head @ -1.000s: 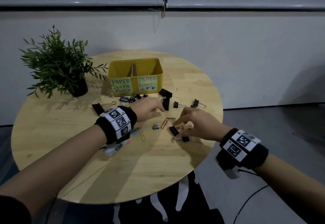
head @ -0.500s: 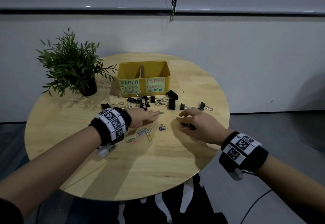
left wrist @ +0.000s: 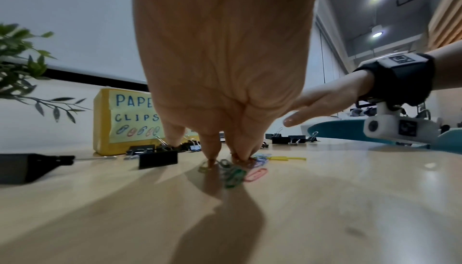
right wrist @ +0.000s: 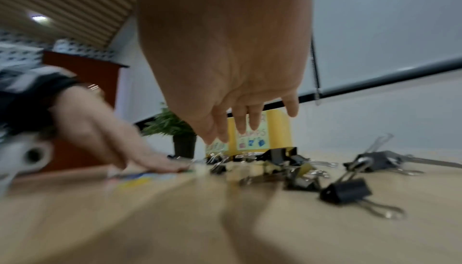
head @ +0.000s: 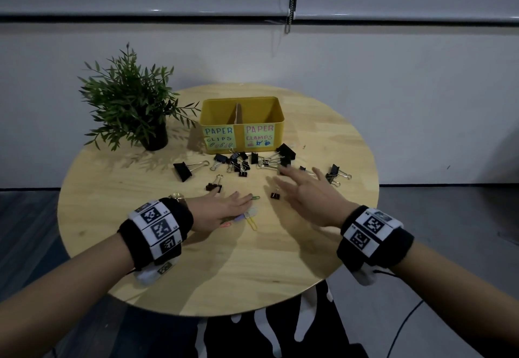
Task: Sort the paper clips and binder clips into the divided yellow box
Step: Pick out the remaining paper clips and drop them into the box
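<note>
The divided yellow box (head: 241, 110) stands at the back of the round table, labelled for paper clips on the left and clamps on the right. Black binder clips (head: 241, 161) lie scattered in front of it. My left hand (head: 222, 209) lies flat on the table, its straight fingers pressing on a small pile of coloured paper clips (left wrist: 235, 171). My right hand (head: 303, 189) hovers above the table with fingers spread, holding nothing. A small binder clip (head: 275, 195) lies just left of it, and more clips (right wrist: 342, 189) lie to its right.
A potted green plant (head: 132, 105) stands at the back left of the round wooden table (head: 224, 273). A larger binder clip (head: 184, 171) lies apart on the left. The table's right edge is close behind the rightmost clips (head: 335, 175).
My right hand has lifted off the table and spread its fingers, letting go of what it covered. My left hand has drawn the paper clips nearer and now lies flat on them.
</note>
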The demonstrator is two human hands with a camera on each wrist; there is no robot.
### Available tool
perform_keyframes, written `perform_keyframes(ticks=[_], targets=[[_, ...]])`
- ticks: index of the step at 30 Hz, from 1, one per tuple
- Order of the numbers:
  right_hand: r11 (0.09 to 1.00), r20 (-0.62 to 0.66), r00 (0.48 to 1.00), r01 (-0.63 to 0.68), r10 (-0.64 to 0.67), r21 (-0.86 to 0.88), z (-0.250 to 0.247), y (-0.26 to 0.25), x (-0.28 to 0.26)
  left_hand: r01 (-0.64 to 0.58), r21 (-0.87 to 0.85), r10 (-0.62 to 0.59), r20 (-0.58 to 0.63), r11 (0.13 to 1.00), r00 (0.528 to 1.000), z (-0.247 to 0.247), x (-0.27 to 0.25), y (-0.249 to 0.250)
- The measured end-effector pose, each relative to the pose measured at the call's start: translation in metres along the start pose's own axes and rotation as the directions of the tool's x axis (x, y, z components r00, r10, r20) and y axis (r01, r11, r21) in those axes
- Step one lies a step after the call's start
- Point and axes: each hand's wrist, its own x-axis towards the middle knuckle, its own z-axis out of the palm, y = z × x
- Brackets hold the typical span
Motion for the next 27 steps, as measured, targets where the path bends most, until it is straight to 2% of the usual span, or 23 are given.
perform_keyframes(ticks=[2,3,5,7,9,12,14,17,20,22,24,25,27], targets=[[0.993,0.100,0.988,-0.115,0.113,0.007,-0.006,0.012,0.008,-0.063,-0.099,0.059,-0.037,0.993,0.998,-0.004,0.004,0.002],[0.988,0.150,0.977,-0.155,0.151,0.011,-0.007,0.017,0.014,-0.081,-0.167,0.066,-0.092,0.983,0.994,-0.008,0.006,0.001],[0.984,0.230,0.960,-0.173,0.161,0.033,-0.008,0.021,0.023,-0.057,-0.233,-0.002,-0.244,0.971,0.970,-0.022,0.015,-0.002],[0.985,0.290,0.949,-0.154,0.126,0.078,-0.009,0.019,0.027,0.052,-0.208,-0.117,-0.317,0.977,0.941,-0.040,0.029,-0.005],[0.980,0.303,0.943,-0.174,0.137,0.099,-0.011,0.016,0.021,0.137,-0.147,-0.175,-0.287,0.980,0.942,-0.056,0.045,-0.006],[0.958,0.304,0.915,-0.287,0.265,0.028,-0.014,0.011,-0.005,0.161,-0.049,-0.167,-0.175,0.986,0.970,-0.066,0.066,-0.002],[0.941,0.390,0.870,-0.337,0.302,0.024,-0.013,0.008,-0.028,0.182,0.004,-0.180,-0.127,0.983,0.975,-0.067,0.074,0.000],[0.928,0.535,0.795,-0.370,0.286,0.052,-0.003,0.008,-0.048,0.220,0.025,-0.215,-0.122,0.975,0.969,-0.064,0.077,-0.002],[0.931,0.521,0.805,-0.361,0.284,0.051,0.003,0.009,-0.047,0.229,-0.010,-0.229,-0.103,0.973,0.968,-0.060,0.069,-0.008],[0.933,0.521,0.805,-0.356,0.283,0.043,0.000,0.013,-0.035,0.227,-0.030,-0.229,-0.140,0.973,0.963,-0.057,0.060,-0.011],[0.934,0.536,0.806,-0.347,0.251,0.084,-0.006,0.022,-0.018,0.223,-0.067,-0.232,-0.230,0.973,0.945,-0.053,0.049,-0.013],[0.930,0.527,0.823,-0.338,0.215,0.148,-0.012,0.026,-0.013,0.215,-0.094,-0.233,-0.289,0.972,0.928,-0.050,0.043,-0.014],[0.886,0.434,0.884,-0.332,0.173,0.324,-0.031,0.038,-0.008,0.176,-0.157,-0.228,-0.449,0.972,0.864,-0.042,0.027,-0.016]])
